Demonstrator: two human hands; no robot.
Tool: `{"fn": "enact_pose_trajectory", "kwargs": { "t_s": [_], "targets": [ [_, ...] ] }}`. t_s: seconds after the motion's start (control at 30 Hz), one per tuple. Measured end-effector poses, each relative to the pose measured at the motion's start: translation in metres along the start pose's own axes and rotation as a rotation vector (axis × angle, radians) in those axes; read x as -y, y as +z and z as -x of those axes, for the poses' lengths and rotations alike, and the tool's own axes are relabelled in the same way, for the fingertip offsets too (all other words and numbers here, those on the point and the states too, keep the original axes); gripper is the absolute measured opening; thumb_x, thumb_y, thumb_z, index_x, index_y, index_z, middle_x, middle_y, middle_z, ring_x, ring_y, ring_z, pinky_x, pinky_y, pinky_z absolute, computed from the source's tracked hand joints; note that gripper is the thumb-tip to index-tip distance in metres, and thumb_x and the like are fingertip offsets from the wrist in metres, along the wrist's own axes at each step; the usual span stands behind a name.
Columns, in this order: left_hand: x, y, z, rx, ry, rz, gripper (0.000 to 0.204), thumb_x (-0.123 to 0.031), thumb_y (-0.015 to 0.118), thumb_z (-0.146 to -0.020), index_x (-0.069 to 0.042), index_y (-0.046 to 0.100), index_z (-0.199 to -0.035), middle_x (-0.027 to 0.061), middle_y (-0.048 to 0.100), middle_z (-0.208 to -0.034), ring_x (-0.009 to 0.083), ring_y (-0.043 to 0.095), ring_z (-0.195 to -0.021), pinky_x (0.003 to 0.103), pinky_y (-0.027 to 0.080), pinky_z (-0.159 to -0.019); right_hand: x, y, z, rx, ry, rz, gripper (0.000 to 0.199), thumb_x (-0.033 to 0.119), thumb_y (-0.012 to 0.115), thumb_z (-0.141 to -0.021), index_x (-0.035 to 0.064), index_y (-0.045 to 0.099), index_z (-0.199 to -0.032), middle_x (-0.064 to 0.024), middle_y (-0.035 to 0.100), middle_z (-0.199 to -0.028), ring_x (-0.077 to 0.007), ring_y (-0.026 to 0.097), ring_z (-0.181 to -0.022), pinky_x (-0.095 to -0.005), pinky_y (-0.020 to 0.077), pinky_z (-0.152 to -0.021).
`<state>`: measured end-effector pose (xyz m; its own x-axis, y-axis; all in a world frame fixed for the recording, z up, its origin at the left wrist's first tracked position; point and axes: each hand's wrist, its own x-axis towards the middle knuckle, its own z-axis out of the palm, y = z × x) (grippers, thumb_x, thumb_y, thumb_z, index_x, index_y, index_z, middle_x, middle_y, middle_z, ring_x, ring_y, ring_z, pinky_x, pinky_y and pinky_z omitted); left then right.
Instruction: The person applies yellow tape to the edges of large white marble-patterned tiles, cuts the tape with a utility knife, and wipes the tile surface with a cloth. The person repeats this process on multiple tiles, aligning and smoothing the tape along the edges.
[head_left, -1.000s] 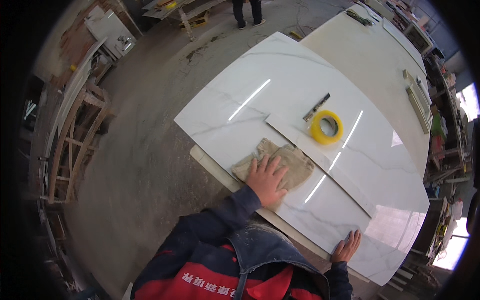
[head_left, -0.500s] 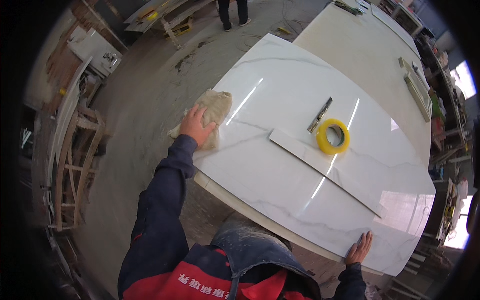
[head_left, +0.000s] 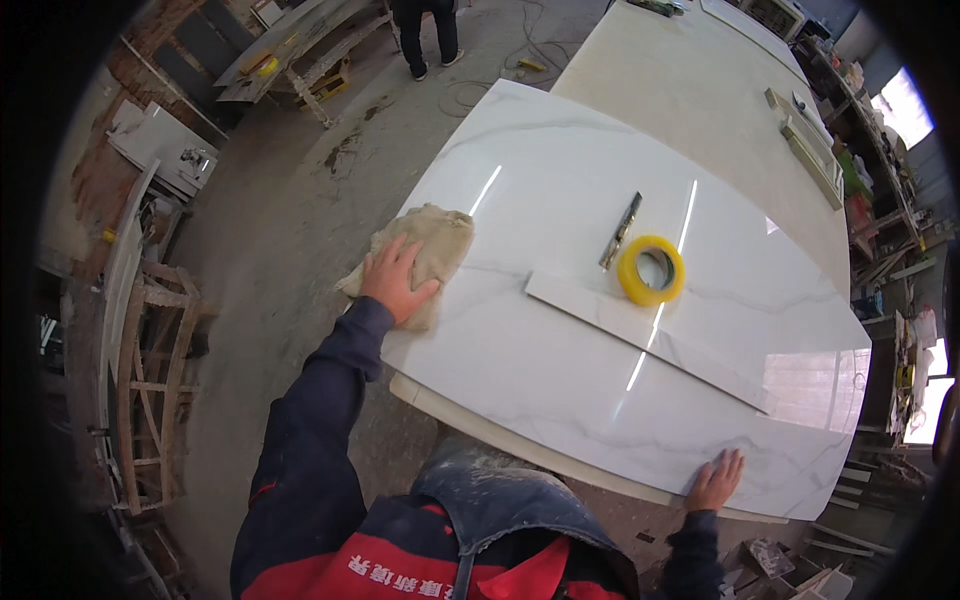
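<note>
Left of centre, we are pressing the beige cloth [head_left: 442, 242] overhanging the white slab [head_left: 560, 160], left hand [head_left: 396, 280] spread (even pressure should be helping). Our right hand [head_left: 714, 482] is bracing lower right, fingers slightly parted.

White slab [head_left: 560, 220], cloth [head_left: 447, 243], strip [head_left: 630, 329], tape [head_left: 628, 277], knife [head_left: 621, 230]

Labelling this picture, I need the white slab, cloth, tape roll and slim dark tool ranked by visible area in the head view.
White slab
Cloth, partly covered by the left hand
Tape roll
Slim dark tool
</note>
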<state>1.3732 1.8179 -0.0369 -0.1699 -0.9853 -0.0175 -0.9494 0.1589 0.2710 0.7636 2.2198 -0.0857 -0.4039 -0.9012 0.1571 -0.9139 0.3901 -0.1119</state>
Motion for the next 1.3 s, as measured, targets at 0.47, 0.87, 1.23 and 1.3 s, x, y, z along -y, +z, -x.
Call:
{"fn": "enact_pose_trajectory", "kwargs": {
  "t_s": [0.47, 0.87, 1.23, 1.3],
  "targets": [
    [-0.034, 0.006, -0.241, -0.048, 0.305, 0.089, 0.075, -0.049, 0.073, -0.085, -0.011, 0.052, -0.146, 0.0237, 0.042, -0.155, 0.0423, 0.040, -0.143, 0.053, 0.034, -0.117, 0.287, 0.019, 0.001, -0.065, 0.209, -0.085, 0.056, 0.021, 0.047, -0.094, -0.0044, 0.046, -0.145, -0.0284, 0.039, -0.157, -0.0481, 0.033, -0.147, -0.0579, 0.0257, -0.119],
    [-0.080, 0.037, -0.496, -0.104, 0.272, 0.130, 0.065, -0.052, 0.069, -0.087, -0.010, 0.060, -0.136, 0.0215, 0.054, -0.145, 0.0417, 0.054, -0.130, 0.048, 0.047, -0.106, 0.298, 0.013, -0.005, -0.030, 0.249, -0.077, 0.055, 0.017, 0.044, -0.090, -0.0051, 0.048, -0.140, -0.0302, 0.038, -0.157, -0.0495, 0.033, -0.147, -0.0567, 0.0234, -0.122],
    [-0.023, 0.023, -0.616, -0.175, 0.093, -0.058, 0.045, -0.037, 0.061, -0.093, -0.004, 0.068, -0.122, 0.0235, 0.068, -0.124, 0.0420, 0.063, -0.118, 0.050, 0.051, -0.099, 0.300, 0.009, -0.011, -0.045, 0.281, -0.060, 0.053, 0.018, 0.045, -0.088, -0.0033, 0.050, -0.137, -0.0312, 0.040, -0.155, -0.0510, 0.035, -0.145, -0.0584, 0.0255, -0.120],
    [0.024, 0.000, -0.621, -0.209, -0.021, -0.064, 0.045, -0.036, 0.062, -0.094, -0.004, 0.067, -0.125, 0.0233, 0.068, -0.125, 0.0418, 0.063, -0.118, 0.049, 0.050, -0.100, 0.300, 0.011, -0.009, -0.047, 0.281, -0.068, 0.053, 0.018, 0.046, -0.088, -0.0030, 0.050, -0.137, -0.0313, 0.040, -0.155, -0.0510, 0.035, -0.145, -0.0588, 0.0257, -0.120]
  ]
}}
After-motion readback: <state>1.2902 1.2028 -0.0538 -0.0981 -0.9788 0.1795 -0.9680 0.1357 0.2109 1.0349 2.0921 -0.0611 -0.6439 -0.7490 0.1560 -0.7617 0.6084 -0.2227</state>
